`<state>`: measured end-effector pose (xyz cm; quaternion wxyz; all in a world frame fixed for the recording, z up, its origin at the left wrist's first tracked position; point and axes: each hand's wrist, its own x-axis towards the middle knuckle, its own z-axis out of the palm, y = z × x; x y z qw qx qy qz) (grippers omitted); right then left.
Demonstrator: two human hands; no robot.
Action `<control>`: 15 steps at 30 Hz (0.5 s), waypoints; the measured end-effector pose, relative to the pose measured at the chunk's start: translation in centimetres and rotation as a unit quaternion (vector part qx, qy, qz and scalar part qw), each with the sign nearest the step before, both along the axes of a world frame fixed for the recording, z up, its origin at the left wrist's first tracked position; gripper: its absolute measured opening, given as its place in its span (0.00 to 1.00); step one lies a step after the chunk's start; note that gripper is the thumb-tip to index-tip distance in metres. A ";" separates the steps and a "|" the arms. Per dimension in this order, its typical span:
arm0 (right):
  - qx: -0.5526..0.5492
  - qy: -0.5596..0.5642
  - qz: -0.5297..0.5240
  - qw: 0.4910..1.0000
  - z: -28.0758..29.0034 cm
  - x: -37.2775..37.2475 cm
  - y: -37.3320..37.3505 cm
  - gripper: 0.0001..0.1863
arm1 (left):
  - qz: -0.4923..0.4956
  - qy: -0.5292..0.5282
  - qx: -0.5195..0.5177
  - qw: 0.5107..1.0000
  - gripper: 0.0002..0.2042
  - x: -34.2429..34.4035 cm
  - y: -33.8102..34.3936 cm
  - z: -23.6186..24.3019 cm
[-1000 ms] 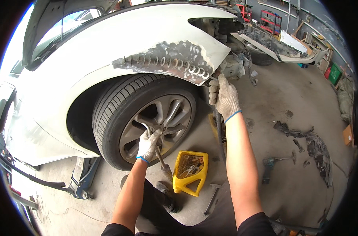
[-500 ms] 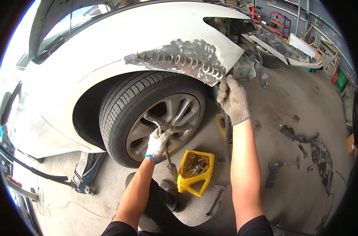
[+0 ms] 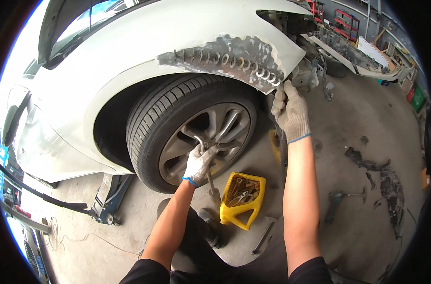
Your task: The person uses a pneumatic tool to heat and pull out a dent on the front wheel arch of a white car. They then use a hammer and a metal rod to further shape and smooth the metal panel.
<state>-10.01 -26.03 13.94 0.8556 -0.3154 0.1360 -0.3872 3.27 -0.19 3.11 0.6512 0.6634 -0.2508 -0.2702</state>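
Knees folded under me on the concrete floor (image 3: 367,227), I crouched beside one yellow jug (image 3: 242,201) cut open and holding tools, just right of my left arm. My hands were well apart. My left hand (image 3: 199,163) was clamped on one wrench (image 3: 207,161) at the wheel (image 3: 203,137) hub; over the last second the view had drawn closer and that hand sat higher on the hub, which I judged meant I was working the wrench round a bolt. My right hand (image 3: 291,111), gloved like the left, gripped the fender (image 3: 225,59) edge at its stripped metal patch, as a second before. One jack (image 3: 109,199) lay left. One bumper (image 3: 362,57) lay beyond.
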 end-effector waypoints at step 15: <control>-0.117 0.078 -0.009 0.990 -0.2 -1.3 -0.2 0.14 | -0.012 0.000 -0.006 1.000 0.11 0.1 -0.4 -0.6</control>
